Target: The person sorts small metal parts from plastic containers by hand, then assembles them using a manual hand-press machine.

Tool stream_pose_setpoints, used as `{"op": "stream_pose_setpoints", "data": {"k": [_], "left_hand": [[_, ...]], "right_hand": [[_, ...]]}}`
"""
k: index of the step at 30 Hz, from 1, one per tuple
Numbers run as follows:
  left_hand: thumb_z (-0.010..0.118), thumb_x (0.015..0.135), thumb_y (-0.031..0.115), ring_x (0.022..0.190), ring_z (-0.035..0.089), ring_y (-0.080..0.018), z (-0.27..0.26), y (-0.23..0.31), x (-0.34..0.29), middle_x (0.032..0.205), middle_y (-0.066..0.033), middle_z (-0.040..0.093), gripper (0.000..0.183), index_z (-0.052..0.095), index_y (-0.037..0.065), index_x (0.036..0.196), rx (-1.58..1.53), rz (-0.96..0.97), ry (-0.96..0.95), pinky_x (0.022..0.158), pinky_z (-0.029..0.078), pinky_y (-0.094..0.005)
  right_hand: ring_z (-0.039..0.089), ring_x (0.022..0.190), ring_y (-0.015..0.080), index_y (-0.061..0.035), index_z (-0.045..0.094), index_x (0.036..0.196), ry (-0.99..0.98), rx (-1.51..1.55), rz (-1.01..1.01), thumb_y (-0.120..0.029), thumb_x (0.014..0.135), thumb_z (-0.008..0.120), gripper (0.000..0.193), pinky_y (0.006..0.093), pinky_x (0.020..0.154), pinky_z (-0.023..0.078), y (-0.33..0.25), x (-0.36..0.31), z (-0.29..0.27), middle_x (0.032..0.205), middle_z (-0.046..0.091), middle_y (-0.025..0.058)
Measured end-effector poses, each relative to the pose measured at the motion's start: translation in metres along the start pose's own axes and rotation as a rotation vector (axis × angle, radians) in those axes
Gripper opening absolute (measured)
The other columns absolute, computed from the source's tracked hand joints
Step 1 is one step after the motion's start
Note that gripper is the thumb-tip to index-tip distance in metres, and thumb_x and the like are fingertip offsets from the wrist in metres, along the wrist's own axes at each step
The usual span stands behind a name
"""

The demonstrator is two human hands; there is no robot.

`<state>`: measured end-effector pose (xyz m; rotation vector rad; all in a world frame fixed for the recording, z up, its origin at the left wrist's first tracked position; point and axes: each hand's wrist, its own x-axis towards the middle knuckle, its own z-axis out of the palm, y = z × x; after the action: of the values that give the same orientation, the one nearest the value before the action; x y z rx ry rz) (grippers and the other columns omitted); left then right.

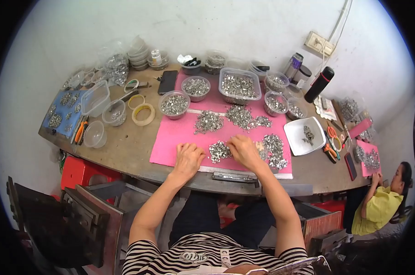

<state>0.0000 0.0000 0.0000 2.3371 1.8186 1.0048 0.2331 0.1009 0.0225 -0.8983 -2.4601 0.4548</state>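
Observation:
A pink mat [170, 137] covers the middle of the workbench, with several heaps of small shiny metal pieces on it. My left hand [189, 159] rests on the mat just left of the small near heap [220, 151], its fingers curled together; whatever they may hold is too small to make out. On the heap's other side, my right hand [243, 151] has its fingertips pinched at the edge of the pieces, and their tips are hidden. Right of it lies another metal heap [274, 149]. Farther back are two more heaps, a left one [209, 122] and a right one [239, 116].
Tubs of metal pieces [238, 85] line the back. A white tray [303, 136] stands right of the mat, near scissors [334, 138] and a black bottle [320, 85]. Tape rolls [143, 114] and pliers [81, 130] lie left. A person in yellow [377, 211] works at far right.

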Motion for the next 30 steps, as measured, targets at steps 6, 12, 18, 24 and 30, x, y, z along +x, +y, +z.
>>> {"op": "stream_pose_setpoints", "data": {"k": [6,12,18,24,30], "left_hand": [[0.071,0.085,0.014,0.090,0.056,-0.0287,0.001,0.005,-0.001,0.087,-0.0075,0.060,0.010,0.066,0.008,0.092,-0.053,0.040,0.032,0.087,0.038,-0.0431],[0.063,0.093,0.003,0.076,0.062,-0.0274,-0.004,0.055,0.002,0.084,-0.0137,0.064,0.005,0.061,-0.001,0.096,-0.583,-0.086,0.017,0.070,0.049,-0.0372],[0.063,0.092,0.002,0.080,0.062,-0.0284,0.003,0.081,-0.008,0.085,-0.0131,0.063,0.005,0.061,-0.001,0.095,-0.645,-0.098,-0.045,0.075,0.049,-0.0380],[0.064,0.088,0.002,0.089,0.059,-0.0318,0.020,0.092,-0.014,0.090,-0.0124,0.060,0.008,0.059,0.002,0.094,-0.596,0.047,-0.034,0.083,0.044,-0.0417],[0.065,0.086,0.000,0.088,0.059,-0.0326,0.024,0.092,-0.021,0.092,-0.0126,0.060,0.010,0.059,0.001,0.094,-0.560,0.062,-0.019,0.082,0.045,-0.0415]], "right_hand": [[0.063,0.089,0.0393,-0.0011,0.067,0.097,0.241,-0.162,-0.005,-0.014,0.084,0.073,0.019,0.0482,0.081,0.051,0.001,0.065,0.043,0.092,0.065,0.0188],[0.064,0.088,0.0446,0.0016,0.064,0.093,0.146,0.020,0.065,-0.009,0.085,0.068,0.014,0.0517,0.079,0.051,0.016,0.080,0.050,0.093,0.065,0.0240],[0.063,0.086,0.0379,-0.0002,0.064,0.094,0.211,0.057,0.015,-0.009,0.085,0.069,0.013,0.0463,0.077,0.051,0.007,0.072,0.035,0.088,0.062,0.0176],[0.061,0.085,0.0388,-0.0004,0.063,0.090,0.302,-0.044,-0.045,-0.007,0.084,0.068,0.010,0.0472,0.077,0.050,0.024,0.076,0.055,0.088,0.061,0.0177],[0.064,0.082,0.0380,-0.0002,0.064,0.082,0.245,-0.012,-0.014,-0.005,0.084,0.063,0.005,0.0486,0.074,0.050,0.005,0.062,0.026,0.085,0.064,0.0173]]}}
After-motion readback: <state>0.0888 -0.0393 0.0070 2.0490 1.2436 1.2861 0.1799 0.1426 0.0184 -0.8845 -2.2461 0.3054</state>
